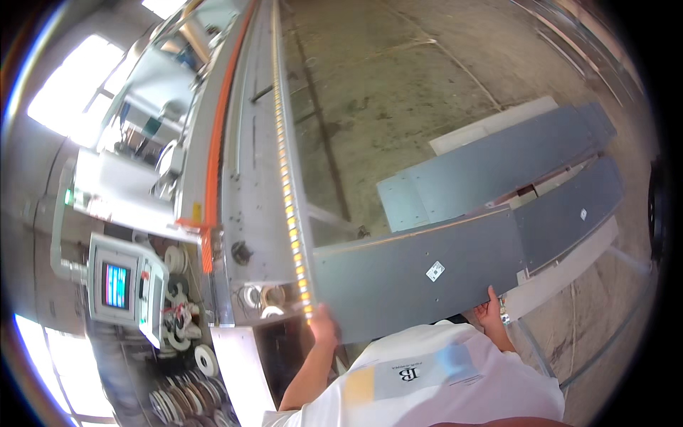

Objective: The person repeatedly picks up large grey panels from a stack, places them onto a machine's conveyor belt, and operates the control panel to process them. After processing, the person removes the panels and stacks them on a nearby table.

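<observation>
1. Grey panel (384,292) spans the space between the two hands and reaches away beyond them, its left end just beside the yellow-dotted track (287,192); I cannot tell whether they touch.
2. Both hands hold it by the near side: the left hand (324,326) grips the near left corner, and the right hand (491,311) has a digit up at the near edge toward the right end. How the fingers sit underneath is hidden.
3. A white label (435,271) lies on the panel, ahead of the hands and between them.
4. Right of and beyond the right hand are another labelled grey panel (565,220) and a bluish-grey panel (491,167).
5. Left of the left hand, beyond the track, runs an orange rail (220,135); farther left stands a control box with a lit screen (116,286), with reels (181,398) lower down.
</observation>
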Available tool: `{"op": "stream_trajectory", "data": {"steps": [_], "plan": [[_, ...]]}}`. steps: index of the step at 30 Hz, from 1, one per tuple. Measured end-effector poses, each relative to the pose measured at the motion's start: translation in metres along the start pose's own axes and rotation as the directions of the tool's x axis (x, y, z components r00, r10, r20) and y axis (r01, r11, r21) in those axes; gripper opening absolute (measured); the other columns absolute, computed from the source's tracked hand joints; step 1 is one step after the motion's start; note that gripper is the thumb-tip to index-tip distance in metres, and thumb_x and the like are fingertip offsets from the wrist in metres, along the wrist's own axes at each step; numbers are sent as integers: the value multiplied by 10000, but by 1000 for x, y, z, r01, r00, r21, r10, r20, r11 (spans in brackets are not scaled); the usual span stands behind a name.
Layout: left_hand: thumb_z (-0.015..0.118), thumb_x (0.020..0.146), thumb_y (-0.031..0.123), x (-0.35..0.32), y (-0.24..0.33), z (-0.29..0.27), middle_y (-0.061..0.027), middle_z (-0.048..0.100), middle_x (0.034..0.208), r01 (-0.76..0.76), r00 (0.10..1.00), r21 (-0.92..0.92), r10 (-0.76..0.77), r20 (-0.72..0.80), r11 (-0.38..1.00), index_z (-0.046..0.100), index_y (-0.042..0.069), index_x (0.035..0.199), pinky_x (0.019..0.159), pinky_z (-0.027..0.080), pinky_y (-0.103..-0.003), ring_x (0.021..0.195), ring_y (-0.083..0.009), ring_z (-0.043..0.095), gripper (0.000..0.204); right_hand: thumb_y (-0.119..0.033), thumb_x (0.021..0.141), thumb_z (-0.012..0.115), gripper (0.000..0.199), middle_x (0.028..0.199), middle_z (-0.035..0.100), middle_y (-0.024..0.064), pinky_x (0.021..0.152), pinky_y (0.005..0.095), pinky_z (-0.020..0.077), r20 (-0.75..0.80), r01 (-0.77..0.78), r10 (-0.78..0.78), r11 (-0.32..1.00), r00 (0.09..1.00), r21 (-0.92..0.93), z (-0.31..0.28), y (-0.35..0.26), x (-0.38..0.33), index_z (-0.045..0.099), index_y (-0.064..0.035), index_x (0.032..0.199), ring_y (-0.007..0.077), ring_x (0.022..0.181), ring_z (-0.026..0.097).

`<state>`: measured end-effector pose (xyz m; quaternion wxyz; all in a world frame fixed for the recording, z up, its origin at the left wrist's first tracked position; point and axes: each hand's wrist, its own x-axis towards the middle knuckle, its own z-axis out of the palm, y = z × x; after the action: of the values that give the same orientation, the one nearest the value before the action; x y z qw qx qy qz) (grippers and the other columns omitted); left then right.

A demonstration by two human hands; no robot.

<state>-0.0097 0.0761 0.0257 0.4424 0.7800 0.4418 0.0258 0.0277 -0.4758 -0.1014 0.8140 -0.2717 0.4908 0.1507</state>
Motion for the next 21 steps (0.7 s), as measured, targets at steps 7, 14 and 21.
{"op": "stream_trajectory", "data": {"steps": [7,14,21], "plan": [[484,1076,414,55,-64,-134,-151,684,819,88,983,-327,-134,-122,941,687,-55,928,732,483,-440,749,-254,590,532,-430,988,690,441,1166,714,41,805,345,615,95,303,-301,953,949,-15,82,2,-16,627,-81,1250,201,963,709],[468,1037,490,138,-126,-259,-268,703,1146,169,945,244,-87,-315,955,701,9,1169,950,501,-529,1097,-464,651,551,-471,998,666,406,1052,722,-7,638,219,548,249,225,-143,912,958,-342,167,123,-14,650,-118,1199,94,854,684],[682,887,209,203,-132,-344,-160,656,1187,-129,724,433,383,-574,892,673,61,1173,960,507,-473,1143,-374,609,322,-497,1008,634,348,1018,740,-36,604,230,521,326,53,148,845,934,-532,229,218,-93,645,-195,1181,71,834,679]]}}
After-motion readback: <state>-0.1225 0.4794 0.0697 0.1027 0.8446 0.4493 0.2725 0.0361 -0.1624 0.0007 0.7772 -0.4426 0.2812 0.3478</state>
